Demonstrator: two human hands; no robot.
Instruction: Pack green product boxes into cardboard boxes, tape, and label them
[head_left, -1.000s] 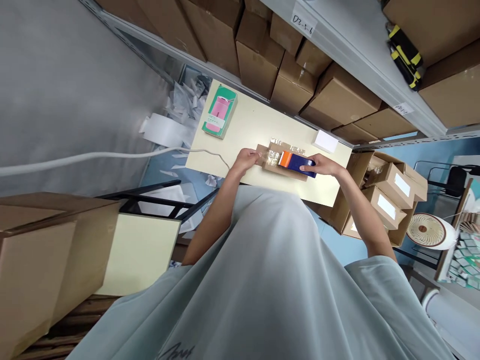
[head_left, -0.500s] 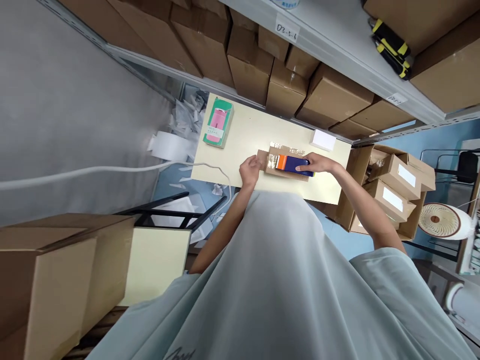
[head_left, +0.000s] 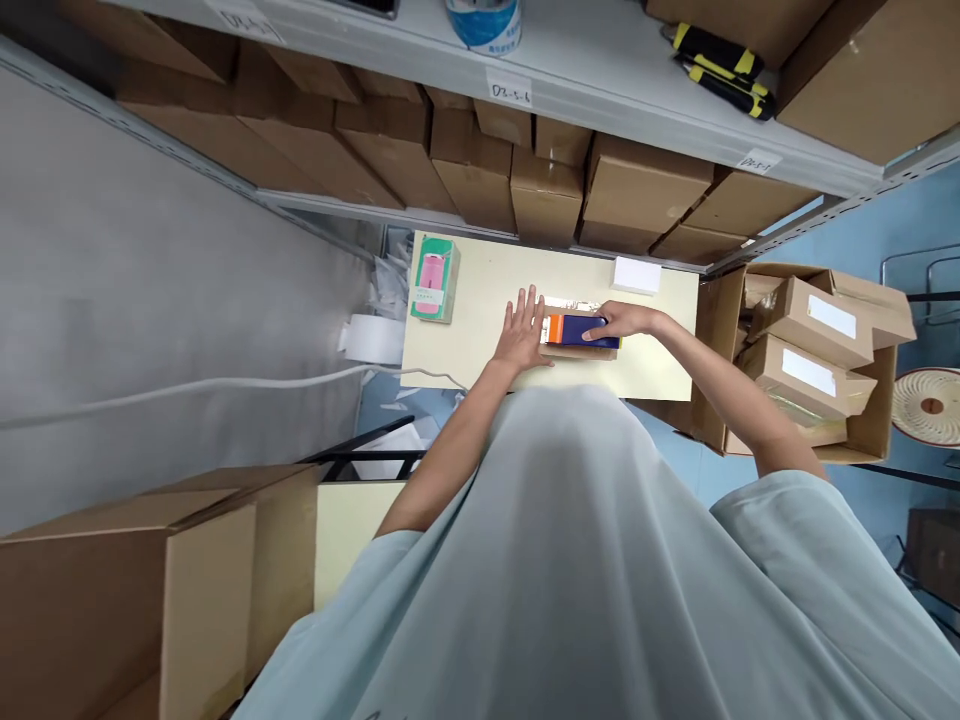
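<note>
A narrow, dark blue box with an orange band (head_left: pixel 576 329) lies on a small cardboard box (head_left: pixel 581 353) on the cream table. My right hand (head_left: pixel 622 319) grips its right end, thumb on top and fingers over the far side. At the box's left end, my left hand (head_left: pixel 523 335) is spread flat with its fingers pointing away from me, covering the left part of the cardboard. Shiny clear tape shows along the cardboard's far edge. I cannot tell whether the blue box sits inside the cardboard or on top.
On the cream table (head_left: pixel 480 262) are a green box with a pink picture (head_left: pixel 431 280) and a white box (head_left: pixel 637 275). Shelving with cartons (head_left: pixel 547 195) overhangs the far side. An open carton of parcels (head_left: pixel 712 350) stands at the right. A white cable (head_left: pixel 300 382) crosses the left.
My left hand has gone from holding the cardboard flap at the left end to lying spread over that end. My right hand keeps its grip. The view has shifted.
</note>
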